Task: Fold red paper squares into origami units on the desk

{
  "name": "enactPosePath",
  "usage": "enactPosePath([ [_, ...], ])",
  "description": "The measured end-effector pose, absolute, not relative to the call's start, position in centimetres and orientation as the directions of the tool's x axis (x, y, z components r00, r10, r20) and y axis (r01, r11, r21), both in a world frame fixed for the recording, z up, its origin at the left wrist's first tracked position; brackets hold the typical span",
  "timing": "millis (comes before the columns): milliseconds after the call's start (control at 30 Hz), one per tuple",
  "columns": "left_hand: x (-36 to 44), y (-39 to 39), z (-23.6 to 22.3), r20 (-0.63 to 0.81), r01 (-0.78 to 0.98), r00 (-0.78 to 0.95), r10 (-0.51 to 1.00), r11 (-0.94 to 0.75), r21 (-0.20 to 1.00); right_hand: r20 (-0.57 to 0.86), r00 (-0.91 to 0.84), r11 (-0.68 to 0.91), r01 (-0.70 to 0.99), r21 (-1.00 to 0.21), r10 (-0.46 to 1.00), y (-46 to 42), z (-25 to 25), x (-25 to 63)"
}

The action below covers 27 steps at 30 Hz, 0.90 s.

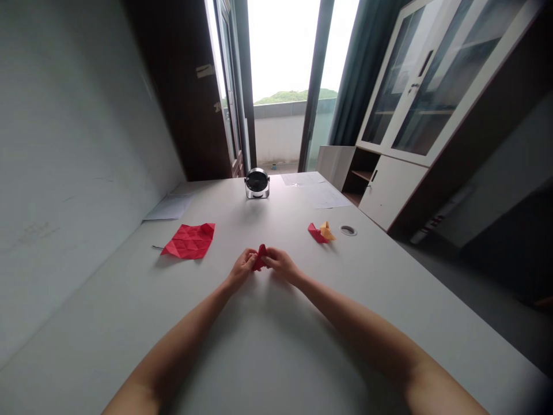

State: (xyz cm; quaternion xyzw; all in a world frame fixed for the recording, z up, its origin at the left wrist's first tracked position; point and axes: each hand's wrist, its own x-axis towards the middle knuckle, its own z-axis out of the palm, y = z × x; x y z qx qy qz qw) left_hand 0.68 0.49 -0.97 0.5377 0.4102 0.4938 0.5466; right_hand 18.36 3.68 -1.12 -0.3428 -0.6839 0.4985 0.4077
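Note:
A small folded piece of red paper (260, 257) is held just above the white table, between my two hands. My left hand (244, 266) pinches its left side, fingers curled round the edge. From the other side my right hand (280, 263) grips it with thumb and bent fingers. The paper stands up in a narrow peak at the top; its lower part is partly hidden by the fingers. To the left lies an opened red paper sheet (190, 241) with crease lines. On the right rest a red folded paper piece (317, 233) and a yellow folded one (327, 231), touching each other.
A small round black-and-silver fan-like device (257, 182) stands at the table's far end. White papers lie at the back left (168, 207) and back right (326, 193). A round cable-hole ring (348, 230) sits near the right edge. A wall borders the table's left side.

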Motion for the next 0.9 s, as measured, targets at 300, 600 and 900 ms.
enactPosePath([
  [300,0.4,0.8,-2.0,0.126,-0.088,0.242,0.962,-0.108,0.99,0.214,-0.258,0.241,0.078,-0.967,0.942,3.9,-2.7,17.7],
  [600,0.1,-0.6,-1.3,0.168,-0.081,0.231,0.958,-0.153,0.985,0.218,-0.3,0.204,-0.077,-0.976,0.929,2.6,-2.1,18.4],
  [900,0.1,-3.1,-1.3,0.196,-0.061,0.297,0.935,-0.187,0.981,0.223,-0.305,0.176,-0.174,-0.969,0.926,0.0,-2.1,18.6],
])
